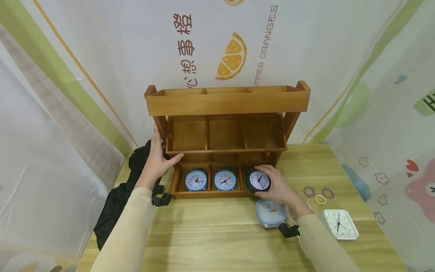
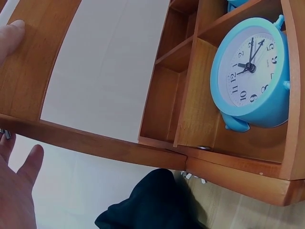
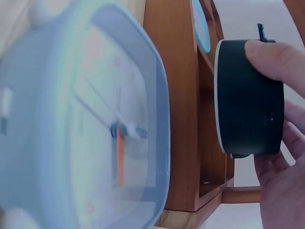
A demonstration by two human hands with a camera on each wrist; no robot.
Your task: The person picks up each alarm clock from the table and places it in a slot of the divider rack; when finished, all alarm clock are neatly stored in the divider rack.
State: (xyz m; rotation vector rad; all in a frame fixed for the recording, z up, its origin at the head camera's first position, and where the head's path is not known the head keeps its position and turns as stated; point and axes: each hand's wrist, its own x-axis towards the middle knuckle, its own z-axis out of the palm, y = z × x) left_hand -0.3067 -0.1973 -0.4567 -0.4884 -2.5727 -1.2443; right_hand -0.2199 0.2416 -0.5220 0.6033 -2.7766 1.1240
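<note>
My right hand (image 1: 276, 185) grips a round black alarm clock (image 1: 259, 180) at the right compartment of the bottom tier of a wooden rack (image 1: 227, 104). The right wrist view shows thumb and fingers around its black casing (image 3: 248, 100). My left hand (image 1: 158, 162) rests against the rack's left side, fingers extended up along the post and thumb spread over the front. Two round blue alarm clocks stand in the bottom tier, one in the left compartment (image 1: 196, 180) and one in the middle (image 1: 225, 180). In the left wrist view, a blue clock (image 2: 252, 71) leans in its compartment.
A pale blue square alarm clock (image 1: 270, 212) sits just in front of the rack, below my right hand. To the right lie a white square clock (image 1: 341, 224), two purple rings (image 1: 309, 191) and a yellow ring (image 1: 320, 199). Black cloth (image 1: 117, 200) lies at the left.
</note>
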